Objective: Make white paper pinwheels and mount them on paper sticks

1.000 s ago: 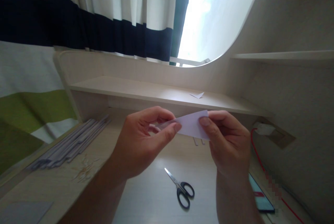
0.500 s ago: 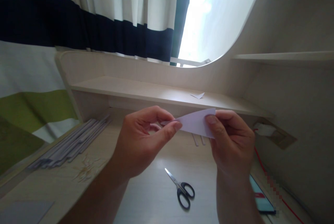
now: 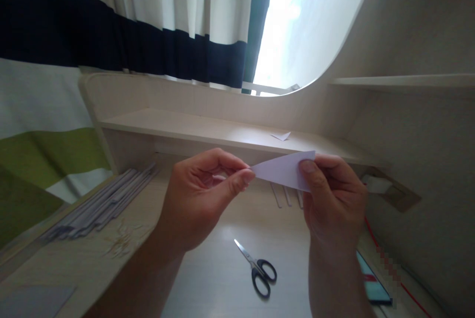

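Note:
A white piece of paper, tapering to a narrow tip at its left, is held up above the desk between both hands. My left hand pinches the narrow tip between thumb and forefinger. At the wide end, my right hand grips the paper with the thumb on its near face and the fingers behind. Below the paper, scissors with black handles lie on the desk, touched by neither hand.
Long grey-white paper strips are stacked at the left, near a scatter of thin pale sticks. A folded paper scrap rests on the shelf. A phone and a red cable lie at the right.
The paper's wide end has moved slightly right and up with my right hand. My left hand has shifted a little left, and its fingertips now cover only the tip.

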The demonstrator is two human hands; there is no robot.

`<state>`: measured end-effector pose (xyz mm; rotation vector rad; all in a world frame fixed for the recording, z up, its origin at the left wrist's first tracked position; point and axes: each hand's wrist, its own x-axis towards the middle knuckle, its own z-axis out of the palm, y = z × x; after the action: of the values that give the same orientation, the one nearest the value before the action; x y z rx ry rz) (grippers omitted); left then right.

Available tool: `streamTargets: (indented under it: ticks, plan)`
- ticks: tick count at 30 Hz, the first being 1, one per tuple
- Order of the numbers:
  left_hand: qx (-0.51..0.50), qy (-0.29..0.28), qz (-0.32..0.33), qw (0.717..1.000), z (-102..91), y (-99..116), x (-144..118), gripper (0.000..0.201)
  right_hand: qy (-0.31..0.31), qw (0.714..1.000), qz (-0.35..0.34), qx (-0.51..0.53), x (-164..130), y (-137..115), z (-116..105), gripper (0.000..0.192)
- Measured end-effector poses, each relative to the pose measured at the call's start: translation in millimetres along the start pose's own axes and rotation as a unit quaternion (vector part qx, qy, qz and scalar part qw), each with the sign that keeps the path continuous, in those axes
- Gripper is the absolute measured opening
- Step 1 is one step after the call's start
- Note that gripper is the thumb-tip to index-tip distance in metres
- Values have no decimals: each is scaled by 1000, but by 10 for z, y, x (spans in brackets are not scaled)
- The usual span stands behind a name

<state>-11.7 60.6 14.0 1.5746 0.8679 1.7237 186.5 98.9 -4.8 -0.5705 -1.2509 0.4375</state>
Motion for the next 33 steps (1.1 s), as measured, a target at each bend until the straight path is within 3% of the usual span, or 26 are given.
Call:
streamTargets:
  ticks: [5,8,15,18,23,26,29,33]
  plan:
    - [-10,-16,4,1000,-14,-17,7,7,3,1000,0,17,5,8,-10,7]
    - [-17,0,13,1000,-42,-56,26,8,-27,1000,3,5,30,-12,-43,5]
    - [-159,25,-21,987,-103,-108,149,11,-227,969,89,-36,75,-70,-136,3]
    - [-200,55,-39,978,-119,-111,206,14,-268,956,115,-40,80,-71,-127,9]
    - [-180,109,1,977,-138,-221,263,20,-249,955,159,-15,79,-43,-60,16]
    - [-148,68,-12,987,-98,-335,264,35,-214,959,183,25,57,7,16,18]
    - [-61,23,-22,998,-33,-406,248,36,-196,959,198,40,32,63,88,20]
    - [-14,25,-22,999,15,-404,229,36,-208,952,222,45,31,103,110,24]
